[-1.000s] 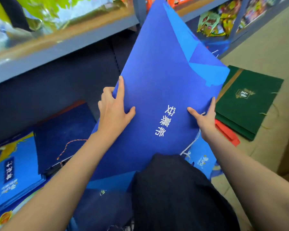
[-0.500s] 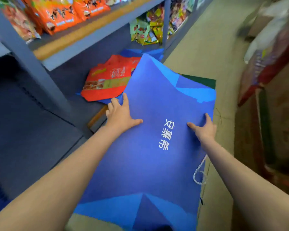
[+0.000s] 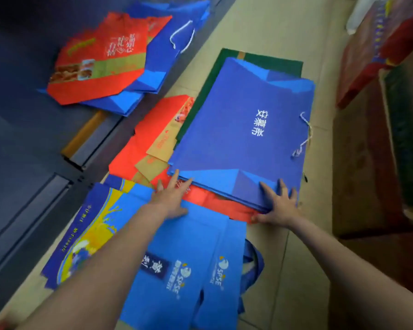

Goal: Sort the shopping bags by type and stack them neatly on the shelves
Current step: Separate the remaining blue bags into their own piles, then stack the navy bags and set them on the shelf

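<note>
The flat royal-blue paper shopping bag with white characters (image 3: 243,129) is down now. A second ago I held it up in front of the shelving; half a second ago I was swinging it over the floor; now it lies on the floor stack, over the dark green flat bag (image 3: 272,61) beyond my fingers and the red-and-tan paper bags (image 3: 153,139) off to my left. My left hand (image 3: 171,198) lies flat, fingers straight against the near left corner. My right hand (image 3: 280,202) is spread on the near right corner, pressing, not gripping. Under my wrists sit light-blue printed bags (image 3: 196,258). So blues have a pile here, but it's on the floor, I reckon. The red bag on blue ones (image 3: 100,63), up on the dark low shelf (image 3: 22,79) far left, shows where stacks must end.
</note>
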A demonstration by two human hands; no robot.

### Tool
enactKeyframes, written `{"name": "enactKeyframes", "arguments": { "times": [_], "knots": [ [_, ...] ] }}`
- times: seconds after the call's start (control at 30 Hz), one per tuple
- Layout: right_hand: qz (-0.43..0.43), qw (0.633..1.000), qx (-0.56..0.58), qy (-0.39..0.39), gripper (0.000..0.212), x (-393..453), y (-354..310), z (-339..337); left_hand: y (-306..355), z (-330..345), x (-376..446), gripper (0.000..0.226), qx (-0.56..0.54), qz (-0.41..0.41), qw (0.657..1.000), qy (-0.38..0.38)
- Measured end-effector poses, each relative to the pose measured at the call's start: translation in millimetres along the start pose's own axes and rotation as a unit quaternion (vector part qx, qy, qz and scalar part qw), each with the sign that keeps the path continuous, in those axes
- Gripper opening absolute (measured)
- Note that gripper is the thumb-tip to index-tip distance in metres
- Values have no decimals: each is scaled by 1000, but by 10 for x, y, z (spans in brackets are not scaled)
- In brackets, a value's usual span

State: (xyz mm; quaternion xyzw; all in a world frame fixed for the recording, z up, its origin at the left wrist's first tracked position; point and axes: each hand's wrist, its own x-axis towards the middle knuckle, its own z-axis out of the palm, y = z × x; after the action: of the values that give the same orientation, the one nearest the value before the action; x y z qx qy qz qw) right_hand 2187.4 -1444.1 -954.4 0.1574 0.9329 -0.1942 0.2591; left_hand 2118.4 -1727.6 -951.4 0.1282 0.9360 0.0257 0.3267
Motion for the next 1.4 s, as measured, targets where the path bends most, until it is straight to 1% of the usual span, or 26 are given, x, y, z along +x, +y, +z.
{"name": "enactKeyframes", "arguments": {
  "times": [0.07,0.1,0.2,0.27,0.33,0.4,0.43,0.47,0.57,0.6,0.67,0.7,0.73,0.77,0.8,0.9,1.03,1.1,1.17,1.23,1.3,1.4],
  "knots": [
    [7,999,-33,38,104,-39,32,74,-9,11,-7,87,-33,6,998,47],
    [18,998,-23,58,100,-9,58,59,-3,-7,1,82,-56,7,996,69],
    [19,997,-10,75,98,68,73,21,122,-131,18,65,-173,-8,976,131],
    [-5,996,-22,85,94,82,61,11,235,-233,64,57,-292,-53,939,175],
    [-3,995,-5,104,87,83,34,-21,281,-320,158,51,-388,-108,887,224],
    [-5,992,25,127,82,123,11,-132,303,-434,243,47,-462,-129,836,265],
    [-9,989,37,143,78,170,-7,-216,311,-508,277,47,-491,-121,818,275],
    [-9,986,52,161,72,223,-33,-315,332,-591,284,46,-507,-106,812,270],
    [32,975,84,203,53,361,-166,-575,365,-745,299,42,-554,-61,805,205],
    [56,974,75,206,48,382,-234,-618,346,-748,275,40,-537,-65,817,202],
    [79,976,47,197,47,397,-390,-614,260,-686,141,40,-433,-90,869,221],
    [65,979,44,190,49,409,-483,-583,179,-631,64,41,-378,-90,891,234],
    [41,982,47,181,52,418,-589,-544,97,-583,-41,42,-330,-76,905,256],
    [14,984,54,170,54,425,-714,-503,-15,-528,-123,43,-292,-56,912,282],
    [-10,985,65,161,55,431,-846,-463,-118,-493,-222,44,-267,-42,911,312],
    [-60,984,103,132,59,418,-1263,-370,-451,-487,-493,47,-235,-57,896,371],
    [-112,976,168,86,67,378,-1809,-224,-857,-512,-822,50,-173,-62,906,381],
    [-132,968,202,74,66,340,-2065,-189,-1011,-533,-936,50,-139,-66,910,384],
    [-148,960,231,62,66,296,-2298,-178,-1095,-591,-996,50,-95,-89,914,385],
    [-174,952,248,48,67,283,-2513,-175,-1147,-675,-1012,52,-81,-112,904,405],
    [-201,948,242,42,68,270,-2710,-173,-1182,-740,-1038,52,-93,-128,890,427],
    [-236,945,222,48,68,224,-2971,-142,-1287,-685,-1169,52,-84,-134,889,429]
  ]
}}
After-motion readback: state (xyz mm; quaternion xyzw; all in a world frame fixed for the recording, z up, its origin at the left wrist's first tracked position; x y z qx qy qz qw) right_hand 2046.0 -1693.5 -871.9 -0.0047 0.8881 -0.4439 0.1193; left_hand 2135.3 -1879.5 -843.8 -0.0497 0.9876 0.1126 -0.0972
